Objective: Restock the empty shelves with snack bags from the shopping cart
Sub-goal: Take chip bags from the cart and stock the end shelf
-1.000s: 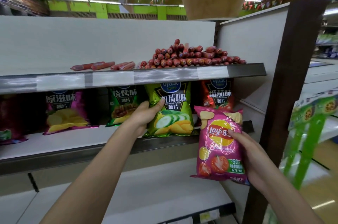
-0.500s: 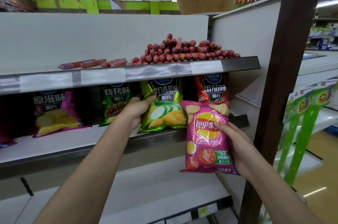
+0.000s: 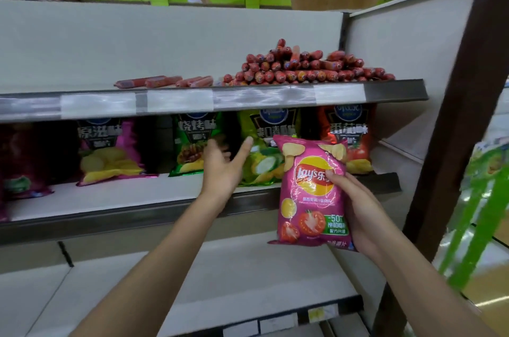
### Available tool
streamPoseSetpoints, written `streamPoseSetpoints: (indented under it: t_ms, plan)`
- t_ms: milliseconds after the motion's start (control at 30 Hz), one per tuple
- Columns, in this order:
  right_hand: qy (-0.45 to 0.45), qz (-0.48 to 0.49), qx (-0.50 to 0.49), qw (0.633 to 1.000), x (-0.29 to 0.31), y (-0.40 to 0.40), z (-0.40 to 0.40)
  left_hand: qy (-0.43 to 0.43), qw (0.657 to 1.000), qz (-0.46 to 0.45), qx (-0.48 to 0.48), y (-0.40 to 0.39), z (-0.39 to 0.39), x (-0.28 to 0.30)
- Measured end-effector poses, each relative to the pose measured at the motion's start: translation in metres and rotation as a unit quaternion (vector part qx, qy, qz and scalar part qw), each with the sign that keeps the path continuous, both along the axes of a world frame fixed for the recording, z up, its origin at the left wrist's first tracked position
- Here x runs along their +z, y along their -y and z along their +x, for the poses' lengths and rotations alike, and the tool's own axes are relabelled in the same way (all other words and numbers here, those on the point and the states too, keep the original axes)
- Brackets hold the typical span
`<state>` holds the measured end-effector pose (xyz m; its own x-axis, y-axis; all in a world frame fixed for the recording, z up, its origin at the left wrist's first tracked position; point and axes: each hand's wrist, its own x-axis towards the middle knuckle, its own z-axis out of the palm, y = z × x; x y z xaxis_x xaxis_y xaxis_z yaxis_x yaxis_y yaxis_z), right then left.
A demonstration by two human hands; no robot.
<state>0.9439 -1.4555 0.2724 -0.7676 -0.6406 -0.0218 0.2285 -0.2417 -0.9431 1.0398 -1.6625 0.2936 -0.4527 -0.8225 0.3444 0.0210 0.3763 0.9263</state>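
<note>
My right hand (image 3: 355, 210) grips a pink Lay's tomato chip bag (image 3: 311, 190) upright in front of the middle shelf (image 3: 110, 199). Behind it stand a yellow-green cucumber chip bag (image 3: 261, 168) and a red tomato chip bag (image 3: 355, 141). My left hand (image 3: 223, 168) is at the left edge of the cucumber bag, fingers spread, thumb tip against the bag. Further left on that shelf stand a green barbecue chip bag (image 3: 192, 143) and a magenta original chip bag (image 3: 110, 154).
A pile of red sausages (image 3: 300, 69) lies on the top shelf, with a few loose ones (image 3: 162, 81) to the left. The bottom shelf (image 3: 234, 281) is bare. A brown upright post (image 3: 462, 116) stands at the right, a green display rack (image 3: 479, 226) beyond it.
My left hand has let go of the cucumber bag's left side and opened. My right hand has lifted the pink bag up and left, in front of the cucumber bag.
</note>
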Motion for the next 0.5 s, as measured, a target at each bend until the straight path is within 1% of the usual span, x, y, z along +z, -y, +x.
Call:
streamPoseSetpoints:
  t_ms: [33,67,133,167,200,233,367,433,500]
  plan:
    - [-0.001,-0.005,0.017,1.0,0.003,0.009,0.005,-0.009,0.999,0.013,-0.049,-0.007,0.021,0.001]
    - [-0.003,-0.011,0.035,0.999,0.006,0.019,0.012,0.004,0.994,0.035,-0.107,-0.015,0.042,0.0]
    - [-0.01,-0.027,0.076,0.997,0.01,0.043,0.03,0.078,0.972,0.08,-0.208,-0.025,0.084,-0.005]
    - [-0.01,-0.037,0.099,0.994,0.011,0.057,0.041,0.114,0.961,0.098,-0.232,-0.028,0.103,-0.008]
    - [-0.009,-0.045,0.123,0.991,0.013,0.072,0.053,0.138,0.958,0.104,-0.229,-0.027,0.12,-0.012]
    - [-0.007,-0.048,0.146,0.988,0.013,0.087,0.065,0.138,0.962,0.109,-0.207,-0.024,0.136,-0.015]
    - [-0.017,-0.034,0.22,0.975,0.017,0.141,0.118,0.089,0.982,0.126,-0.108,0.002,0.202,-0.024]
    - [-0.043,-0.018,0.232,0.972,0.023,0.162,0.142,0.084,0.984,0.133,-0.08,0.016,0.23,-0.025]
    - [-0.051,-0.015,0.226,0.973,0.031,0.185,0.161,0.083,0.985,0.139,-0.067,0.03,0.25,-0.022]
